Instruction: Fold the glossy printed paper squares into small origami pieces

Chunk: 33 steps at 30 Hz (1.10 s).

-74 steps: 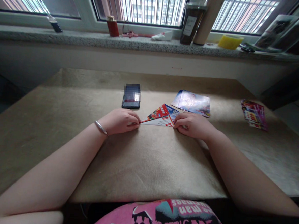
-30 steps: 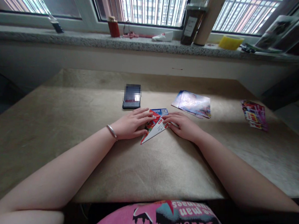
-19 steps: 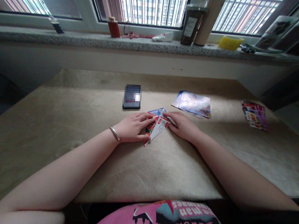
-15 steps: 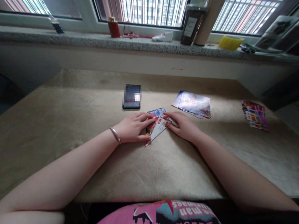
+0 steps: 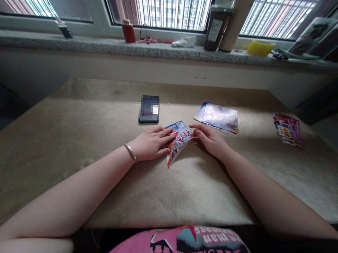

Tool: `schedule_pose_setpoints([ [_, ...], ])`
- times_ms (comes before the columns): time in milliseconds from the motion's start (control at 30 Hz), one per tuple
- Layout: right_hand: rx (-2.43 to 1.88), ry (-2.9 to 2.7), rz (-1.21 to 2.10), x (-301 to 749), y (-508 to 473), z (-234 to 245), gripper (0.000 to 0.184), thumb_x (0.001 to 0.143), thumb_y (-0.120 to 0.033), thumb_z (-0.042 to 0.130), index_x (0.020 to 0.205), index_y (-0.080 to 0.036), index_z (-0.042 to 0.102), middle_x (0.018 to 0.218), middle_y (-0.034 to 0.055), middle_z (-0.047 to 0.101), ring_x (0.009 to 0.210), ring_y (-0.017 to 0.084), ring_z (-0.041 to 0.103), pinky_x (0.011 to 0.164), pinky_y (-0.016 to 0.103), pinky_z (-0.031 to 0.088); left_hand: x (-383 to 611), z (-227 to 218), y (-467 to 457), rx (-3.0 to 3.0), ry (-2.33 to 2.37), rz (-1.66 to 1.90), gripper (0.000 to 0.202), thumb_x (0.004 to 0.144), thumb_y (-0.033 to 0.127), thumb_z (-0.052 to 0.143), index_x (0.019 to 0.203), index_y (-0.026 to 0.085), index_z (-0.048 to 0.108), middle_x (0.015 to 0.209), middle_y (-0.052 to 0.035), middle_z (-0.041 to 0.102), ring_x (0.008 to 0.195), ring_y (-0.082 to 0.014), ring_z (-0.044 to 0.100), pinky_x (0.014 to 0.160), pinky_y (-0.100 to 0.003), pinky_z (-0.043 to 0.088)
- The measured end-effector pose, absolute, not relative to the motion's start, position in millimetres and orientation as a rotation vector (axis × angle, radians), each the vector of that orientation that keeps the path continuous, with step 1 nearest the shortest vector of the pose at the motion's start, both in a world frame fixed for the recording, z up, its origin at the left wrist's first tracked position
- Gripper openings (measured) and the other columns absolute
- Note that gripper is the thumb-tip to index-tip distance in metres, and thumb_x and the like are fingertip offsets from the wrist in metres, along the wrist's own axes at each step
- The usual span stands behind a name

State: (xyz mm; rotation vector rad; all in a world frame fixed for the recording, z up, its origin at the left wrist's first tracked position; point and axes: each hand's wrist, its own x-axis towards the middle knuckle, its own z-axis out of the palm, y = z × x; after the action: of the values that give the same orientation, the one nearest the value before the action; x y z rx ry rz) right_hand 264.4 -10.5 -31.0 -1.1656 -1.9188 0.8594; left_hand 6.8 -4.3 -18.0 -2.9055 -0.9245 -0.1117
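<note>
A colourful printed leaflet (image 5: 182, 137) lies in front of me, partly folded, with a blue corner at its far end and a pointed near tip. My left hand (image 5: 155, 143), wearing a silver bangle on the wrist, rests flat on the leaflet's left side with fingers spread. My right hand (image 5: 209, 139) pinches the right corner between thumb and fingers, and that flap stands lifted off the sheet. The fingers hide part of the leaflet's left side and right corner.
A phone (image 5: 149, 109) lies beyond my left hand. Behind my right hand is a stack of glossy leaflets (image 5: 219, 116). Fanned purple-red printed pieces (image 5: 288, 130) lie at the table's right. A red lighter (image 5: 128, 31), dark jar (image 5: 217, 28) and yellow tape roll (image 5: 260, 48) stand on the windowsill.
The right flap, earlier lying folded over with its white side up, is now raised to the right, showing the colourful print beneath. My right hand shifted slightly right; the left stayed on the leaflet.
</note>
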Motion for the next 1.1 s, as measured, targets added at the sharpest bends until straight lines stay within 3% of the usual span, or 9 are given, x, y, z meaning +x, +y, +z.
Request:
schedule_pose_setpoints([
  [233, -1.165, -2.248, 0.539, 266, -15, -19, 0.026, 0.089, -0.03, 0.049, 0.109, -0.021, 0.064, 0.096, 0.007, 0.067, 0.084, 0.018, 0.061, 0.077, 0.034, 0.05, 9, -18, -7, -2.877, -0.967, -0.179, 0.058, 0.092, 0.055, 0.037, 0.138, 0.02, 0.041, 0.141, -0.009, 0.045, 0.114, -0.0268, 0.048, 0.101, -0.039, 0.034],
  [467, -1.044, -2.496, 0.309, 266, -15, -19, 0.024, 0.082, -0.034, 0.062, 0.103, -0.024, 0.069, 0.105, 0.0069, 0.067, 0.097, 0.021, 0.057, 0.089, 0.039, 0.046, 10, -18, -9, -2.892, -1.07, -0.156, 0.065, 0.089, 0.061, 0.038, 0.138, 0.019, 0.04, 0.142, -0.0089, 0.043, 0.117, -0.0291, 0.045, 0.102, -0.042, 0.032],
  [667, -0.961, -2.57, 0.272, 263, -15, -21, 0.03, 0.081, -0.034, 0.063, 0.109, -0.024, 0.067, 0.122, 0.0058, 0.063, 0.114, 0.023, 0.054, 0.099, 0.042, 0.043, 9, -20, -8, -2.906, -1.139, -0.195, 0.067, 0.089, 0.059, 0.041, 0.142, 0.019, 0.034, 0.141, -0.0075, 0.044, 0.126, -0.0282, 0.039, 0.107, -0.042, 0.029],
  [833, -0.968, -2.58, 0.285, 263, -17, -22, 0.034, 0.079, -0.036, 0.065, 0.112, -0.024, 0.066, 0.126, 0.0061, 0.061, 0.122, 0.025, 0.049, 0.102, 0.046, 0.042, 9, -19, -5, -2.982, -1.057, -0.253, 0.068, 0.087, 0.058, 0.045, 0.14, 0.016, 0.035, 0.137, -0.0105, 0.047, 0.127, -0.0253, 0.04, 0.113, -0.042, 0.021],
  [1100, -0.983, -2.572, 0.306, 264, -17, -21, 0.033, 0.078, -0.034, 0.066, 0.111, -0.025, 0.066, 0.126, 0.0052, 0.061, 0.122, 0.026, 0.05, 0.101, 0.047, 0.043, 10, -15, -2, -3.0, -1.0, -0.295, 0.072, 0.082, 0.062, 0.053, 0.137, 0.017, 0.042, 0.115, -0.0111, 0.058, 0.11, -0.0262, 0.048, 0.105, -0.041, 0.032],
])
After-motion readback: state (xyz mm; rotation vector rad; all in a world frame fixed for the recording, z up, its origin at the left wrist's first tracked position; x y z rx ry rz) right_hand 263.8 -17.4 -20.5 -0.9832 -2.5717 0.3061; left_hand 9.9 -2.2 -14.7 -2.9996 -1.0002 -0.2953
